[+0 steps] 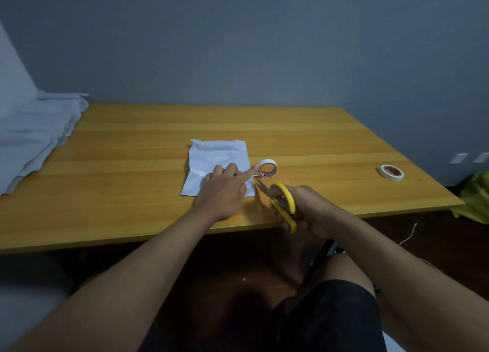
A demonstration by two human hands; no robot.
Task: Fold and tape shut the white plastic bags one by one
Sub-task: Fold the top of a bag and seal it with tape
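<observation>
Right hand (307,208) grips scissors (284,206) at the table edge (132,242); left hand's (225,190) fingers press the bag (219,155).

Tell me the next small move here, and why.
Probably snip the tape strip. The left hand rests on the bag, its forefinger stretched toward the upright roll at the bag's right edge. The right hand holds the scissors, tips open just short of that gap.

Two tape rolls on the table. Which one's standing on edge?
The tape roll beside the white bag, at the left hand's fingertip. The far-right roll lies flat.
</observation>
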